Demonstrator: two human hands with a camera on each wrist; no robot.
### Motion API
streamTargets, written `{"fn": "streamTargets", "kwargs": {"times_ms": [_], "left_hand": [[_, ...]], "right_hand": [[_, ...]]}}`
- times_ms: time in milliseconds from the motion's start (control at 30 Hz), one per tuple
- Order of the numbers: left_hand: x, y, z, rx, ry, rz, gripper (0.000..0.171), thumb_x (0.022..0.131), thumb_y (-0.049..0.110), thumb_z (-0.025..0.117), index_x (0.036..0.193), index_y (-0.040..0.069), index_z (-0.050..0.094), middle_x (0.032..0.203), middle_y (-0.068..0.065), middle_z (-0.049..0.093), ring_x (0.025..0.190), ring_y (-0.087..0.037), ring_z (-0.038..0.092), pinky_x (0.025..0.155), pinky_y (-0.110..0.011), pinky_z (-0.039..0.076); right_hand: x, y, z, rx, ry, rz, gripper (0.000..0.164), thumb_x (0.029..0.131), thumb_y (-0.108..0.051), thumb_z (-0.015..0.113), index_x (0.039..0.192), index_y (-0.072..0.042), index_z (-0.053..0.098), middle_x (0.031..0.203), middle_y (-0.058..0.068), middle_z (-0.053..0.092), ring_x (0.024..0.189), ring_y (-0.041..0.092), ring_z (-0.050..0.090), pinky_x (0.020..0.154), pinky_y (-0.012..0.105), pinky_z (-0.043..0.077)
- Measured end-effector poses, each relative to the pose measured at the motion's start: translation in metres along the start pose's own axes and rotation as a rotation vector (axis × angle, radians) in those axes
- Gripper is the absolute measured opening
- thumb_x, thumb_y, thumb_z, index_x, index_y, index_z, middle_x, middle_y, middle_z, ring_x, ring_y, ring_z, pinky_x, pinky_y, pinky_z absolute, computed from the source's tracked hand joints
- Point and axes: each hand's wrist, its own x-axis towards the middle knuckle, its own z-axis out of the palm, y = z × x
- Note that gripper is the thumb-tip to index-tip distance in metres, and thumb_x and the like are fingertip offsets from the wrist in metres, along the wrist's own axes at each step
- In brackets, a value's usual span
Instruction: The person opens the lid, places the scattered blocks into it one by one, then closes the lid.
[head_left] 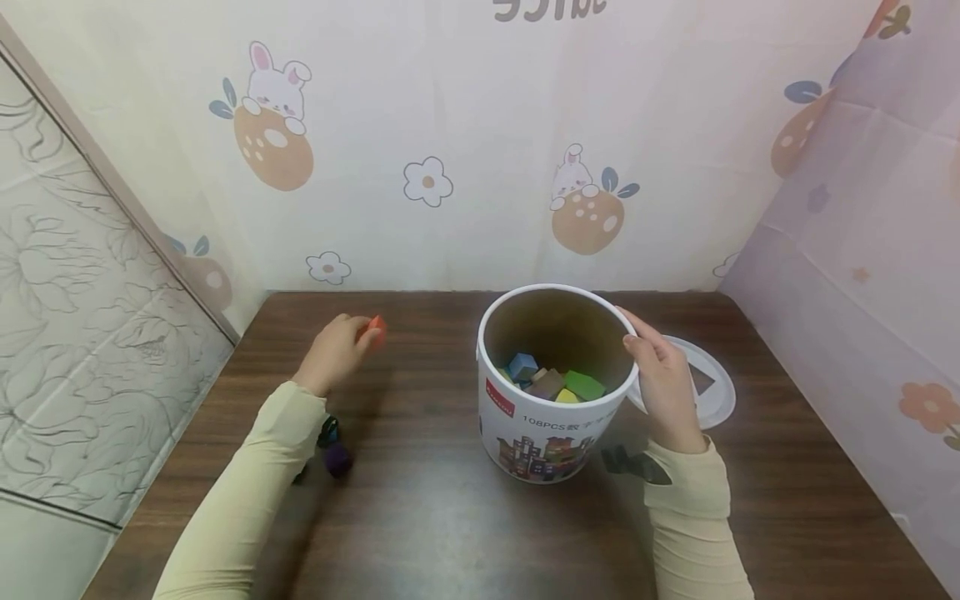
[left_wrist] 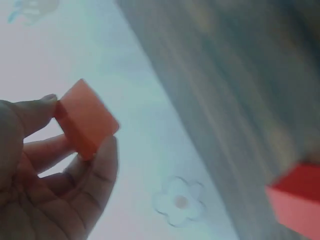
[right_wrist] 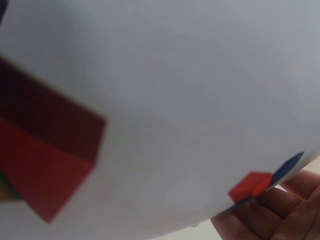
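My left hand is raised over the left part of the table. Its thumb and fingertips pinch an orange-red toy block, whose flat faces and edges show in the left wrist view. On the right, my right hand grips the rim of a white bucket, with the thumb over the edge and the fingers against the outer wall. Inside the bucket lie several toy blocks, among them a blue block, a green block and a brown block. The printed bucket wall fills most of the right wrist view.
Behind the right hand, a white round lid lies on the dark wooden table. A patterned curtain hangs along the table's back edge. A red shape, partly cut off, shows in the left wrist view's lower right corner.
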Motion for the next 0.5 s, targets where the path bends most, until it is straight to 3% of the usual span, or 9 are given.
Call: {"fn": "streamTargets", "kwargs": {"times_ms": [167,367,500], "left_hand": [[0.001,0.036,-0.005,-0.103,0.091,0.128,0.034,0.1,0.023,0.057,0.127,0.002,0.063,0.105,-0.017,0.06,0.093,-0.03,0.056,0.084,-0.045,0.048],[-0.004,0.087,-0.013,-0.208,0.26,0.324,0.038,0.097,0.023,0.061,0.131,0.007,0.061,0.112,-0.014,0.059,0.103,-0.028,0.054,0.087,-0.043,0.048],[-0.007,0.117,-0.018,-0.256,0.314,0.444,0.04,0.094,0.022,0.065,0.131,0.008,0.061,0.111,-0.012,0.058,0.102,-0.023,0.052,0.084,-0.037,0.051]], "right_hand": [[0.0,0.001,0.0,-0.005,-0.006,0.001,0.042,0.104,-0.033,0.039,0.143,-0.022,0.052,0.148,0.005,0.05,0.14,0.029,0.043,0.111,0.061,0.034],[0.0,0.001,0.0,-0.01,-0.007,-0.001,0.043,0.104,-0.034,0.039,0.143,-0.022,0.052,0.149,0.007,0.049,0.14,0.031,0.042,0.111,0.064,0.032],[0.0,0.0,-0.001,-0.015,-0.005,-0.002,0.043,0.104,-0.034,0.039,0.143,-0.021,0.051,0.149,0.007,0.049,0.14,0.03,0.042,0.112,0.063,0.032]]}}
